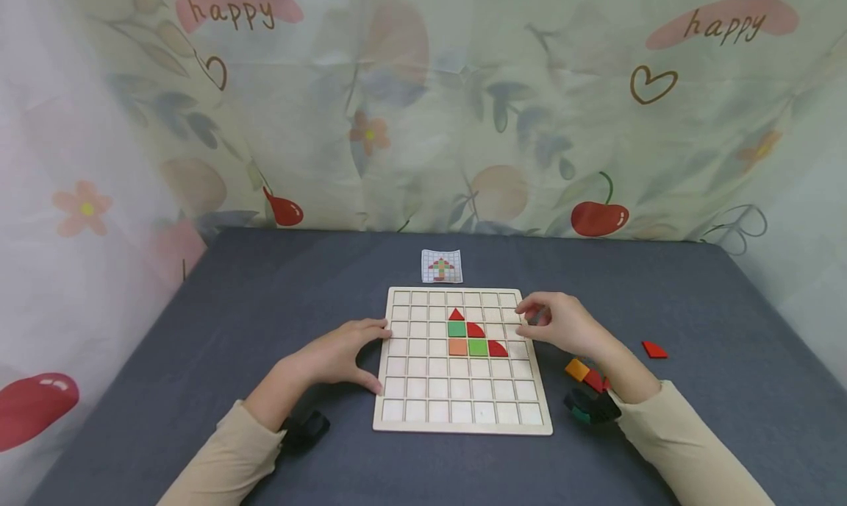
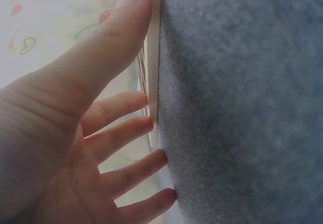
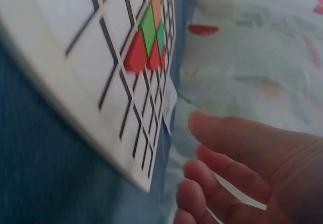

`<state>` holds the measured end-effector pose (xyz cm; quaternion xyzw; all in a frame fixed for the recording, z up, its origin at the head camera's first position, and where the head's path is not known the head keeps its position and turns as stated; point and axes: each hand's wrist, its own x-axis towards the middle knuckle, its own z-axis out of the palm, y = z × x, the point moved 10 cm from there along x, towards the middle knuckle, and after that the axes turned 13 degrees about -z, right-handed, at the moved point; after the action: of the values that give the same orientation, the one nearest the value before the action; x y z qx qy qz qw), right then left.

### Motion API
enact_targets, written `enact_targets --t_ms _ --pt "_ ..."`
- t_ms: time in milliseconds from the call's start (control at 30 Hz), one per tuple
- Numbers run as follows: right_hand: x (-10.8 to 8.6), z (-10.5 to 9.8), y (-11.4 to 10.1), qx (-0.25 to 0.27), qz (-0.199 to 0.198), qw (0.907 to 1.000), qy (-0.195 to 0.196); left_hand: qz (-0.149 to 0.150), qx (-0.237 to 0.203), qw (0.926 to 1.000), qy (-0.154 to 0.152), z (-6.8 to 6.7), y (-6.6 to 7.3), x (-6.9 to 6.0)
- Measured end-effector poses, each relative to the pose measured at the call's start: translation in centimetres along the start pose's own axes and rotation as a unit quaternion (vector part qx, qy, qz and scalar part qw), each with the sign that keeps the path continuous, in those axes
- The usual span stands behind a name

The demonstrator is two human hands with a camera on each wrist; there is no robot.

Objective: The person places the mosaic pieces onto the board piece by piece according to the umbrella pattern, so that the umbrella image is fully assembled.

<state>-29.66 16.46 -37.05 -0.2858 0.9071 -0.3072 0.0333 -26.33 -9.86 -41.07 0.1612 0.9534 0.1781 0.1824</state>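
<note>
A pale wooden grid board (image 1: pixel 463 416) lies in the middle of the table in the head view. My left hand (image 1: pixel 337 351) touches its left edge, thumb nearer me and fingers farther up; in the left wrist view the fingers (image 2: pixel 118 138) are spread along the rim. On the board sit a red triangle (image 1: pixel 456 315), a teal square (image 1: pixel 456 329), an orange square (image 1: pixel 457 347), a green square (image 1: pixel 478 347) and two red quarter-round pieces (image 1: pixel 498 348). Above the board's right edge hovers my right hand (image 1: pixel 562 322), fingers loosely bent. The right wrist view shows nothing between thumb and fingers.
Behind the board lies a small pattern card (image 1: pixel 441 267). To the right are a loose red quarter-round piece (image 1: pixel 654 350), an orange piece (image 1: pixel 577 369) and red pieces (image 1: pixel 594 380), partly hidden by the right wrist. A patterned curtain (image 1: pixel 463 123) hangs behind the table.
</note>
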Motion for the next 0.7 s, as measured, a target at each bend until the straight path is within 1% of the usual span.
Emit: enact_targets --t_ms 233,400,467,567,700 --pt "-2.1 -2.1 2.8 0.010 0.036 0.9992 -0.013 0.003 0.002 1.0000 0.001 -0.1 0.0 -0.1" --pt "-3.7 -3.5 4.7 0.007 0.060 0.9980 -0.020 -0.002 -0.004 1.0000 -0.002 0.0 0.0 0.0" --pt "-4.4 -3.9 5.5 0.004 0.063 0.9975 -0.030 -0.003 -0.005 1.0000 -0.003 0.1 0.0 0.0" --pt "-5.5 -4.3 7.0 0.003 0.070 0.9961 -0.055 -0.003 -0.002 1.0000 -0.002 0.1 0.0 0.1" --pt "-6.9 -4.5 8.6 0.013 0.081 0.9931 -0.084 -0.003 0.001 1.0000 0.000 0.0 0.0 0.1"
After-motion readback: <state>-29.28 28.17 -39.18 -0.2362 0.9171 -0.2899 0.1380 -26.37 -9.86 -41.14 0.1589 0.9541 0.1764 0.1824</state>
